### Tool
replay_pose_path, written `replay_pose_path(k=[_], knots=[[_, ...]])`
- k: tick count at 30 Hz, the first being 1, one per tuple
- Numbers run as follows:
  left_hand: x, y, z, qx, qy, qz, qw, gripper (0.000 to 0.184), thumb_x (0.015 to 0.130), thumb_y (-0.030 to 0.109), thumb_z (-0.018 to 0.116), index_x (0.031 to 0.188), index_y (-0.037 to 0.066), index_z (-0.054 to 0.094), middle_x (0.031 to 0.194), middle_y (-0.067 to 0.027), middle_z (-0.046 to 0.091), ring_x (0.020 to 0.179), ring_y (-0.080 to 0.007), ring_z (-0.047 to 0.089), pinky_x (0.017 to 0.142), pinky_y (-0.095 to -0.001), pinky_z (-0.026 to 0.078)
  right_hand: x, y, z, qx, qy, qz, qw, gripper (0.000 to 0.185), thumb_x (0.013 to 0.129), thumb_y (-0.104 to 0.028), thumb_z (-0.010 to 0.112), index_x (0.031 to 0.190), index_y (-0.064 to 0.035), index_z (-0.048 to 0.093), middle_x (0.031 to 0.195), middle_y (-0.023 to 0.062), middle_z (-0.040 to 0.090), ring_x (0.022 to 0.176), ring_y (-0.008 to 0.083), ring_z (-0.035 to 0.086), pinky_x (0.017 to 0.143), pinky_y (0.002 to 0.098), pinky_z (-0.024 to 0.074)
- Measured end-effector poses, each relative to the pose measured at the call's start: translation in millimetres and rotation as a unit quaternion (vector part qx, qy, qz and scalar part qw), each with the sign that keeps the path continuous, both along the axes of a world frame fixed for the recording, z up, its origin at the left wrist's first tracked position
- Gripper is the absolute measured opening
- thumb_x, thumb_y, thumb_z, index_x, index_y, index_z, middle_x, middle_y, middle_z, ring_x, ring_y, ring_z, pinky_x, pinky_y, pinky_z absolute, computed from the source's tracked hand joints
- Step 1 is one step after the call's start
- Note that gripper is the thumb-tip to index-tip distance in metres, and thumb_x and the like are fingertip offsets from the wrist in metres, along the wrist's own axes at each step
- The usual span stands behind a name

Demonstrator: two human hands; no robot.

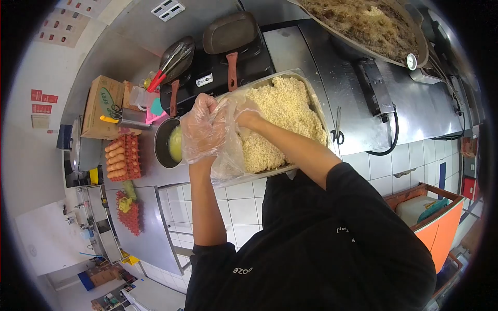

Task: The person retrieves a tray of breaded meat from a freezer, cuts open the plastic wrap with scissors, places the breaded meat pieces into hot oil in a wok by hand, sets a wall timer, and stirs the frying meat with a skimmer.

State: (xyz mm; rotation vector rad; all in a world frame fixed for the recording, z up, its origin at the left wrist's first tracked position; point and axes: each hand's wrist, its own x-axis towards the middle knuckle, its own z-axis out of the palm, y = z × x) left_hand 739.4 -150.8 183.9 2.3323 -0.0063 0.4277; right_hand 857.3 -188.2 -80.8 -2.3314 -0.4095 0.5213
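My left hand (205, 129), in a clear plastic glove, has its fingers curled on the edge of a clear plastic bag (228, 165). Close beside it, my right hand (246, 111) is partly inside the clear plastic, its fingers hidden by the film and by my left hand. Under the hands and the bag lies a large metal tray (317, 106) filled with pale, crumb-like pieces (282, 111). Just left of my left hand stands a dark round pot (159, 150) with yellow-green liquid (176, 144) in it.
Two pans (231, 33) (179, 54) sit on a black stove, with red tongs (158, 78) on one. A large pan (363, 26) of bubbling oil is at the top right. Scissors (337, 136) lie right of the tray. Eggs (116, 160) and a cardboard box (104, 106) stand left.
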Motion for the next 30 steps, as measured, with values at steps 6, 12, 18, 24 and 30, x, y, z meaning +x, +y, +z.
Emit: replay_pose_path(k=[6, 12, 18, 24, 30], knots=[[3, 37, -24, 0.031, -0.054, 0.019, 0.998, 0.027, 0.092, 0.016, 0.077, 0.087, 0.007, 0.053, 0.069, -0.0086, 0.047, 0.061, -0.0212, 0.039, 0.059, -0.0328, 0.043, -20, -63, 94, 0.032, 0.138, -0.077, 0.987, 0.074, 0.095, -0.039, 0.075, 0.152, -0.0012, 0.049, 0.148, 0.0269, 0.059, 0.134, 0.0352, 0.061, 0.115, 0.0434, 0.0446], [10, 72, -48, -0.022, -0.001, 0.092, 0.996, 0.03, 0.094, 0.021, 0.079, 0.087, 0.007, 0.054, 0.071, -0.0019, 0.044, 0.067, -0.0129, 0.039, 0.062, -0.0302, 0.04, -28, -149, 108, 0.219, 0.116, -0.176, 0.953, 0.084, 0.09, -0.031, 0.085, 0.155, -0.0048, 0.039, 0.135, 0.0206, 0.071, 0.111, 0.0229, 0.071, 0.098, 0.0352, 0.0555], [22, 88, -82, -0.069, 0.06, 0.188, 0.978, 0.037, 0.098, 0.028, 0.076, 0.086, 0.006, 0.049, 0.078, 0.0, 0.043, 0.077, -0.0112, 0.039, 0.067, -0.0298, 0.04, -14, -196, 107, 0.092, 0.11, -0.04, 0.989, 0.075, 0.087, -0.027, 0.086, 0.149, -0.0015, 0.051, 0.117, 0.0162, 0.076, 0.104, 0.0257, 0.071, 0.093, 0.0333, 0.0553], [26, 86, -162, 0.083, 0.079, 0.189, 0.975, 0.035, 0.102, 0.037, 0.068, 0.09, 0.007, 0.054, 0.077, -0.0181, 0.059, 0.072, -0.0357, 0.059, 0.07, -0.0446, 0.049, -22, -188, 142, -0.015, -0.153, 0.053, 0.987, 0.063, 0.078, -0.019, 0.081, 0.134, 0.0023, 0.062, 0.11, 0.028, 0.074, 0.104, 0.0431, 0.072, 0.095, 0.0475, 0.0544], [17, 77, -177, 0.088, 0.035, 0.172, 0.98, 0.026, 0.102, 0.031, 0.068, 0.093, 0.009, 0.057, 0.074, -0.0186, 0.062, 0.07, -0.0437, 0.064, 0.065, -0.0501, 0.049, -36, -177, 155, 0.056, 0.048, -0.008, 0.997, 0.059, 0.08, -0.012, 0.081, 0.134, 0.0002, 0.061, 0.091, 0.02, 0.07, 0.084, 0.0295, 0.07, 0.084, 0.0374, 0.0557]])
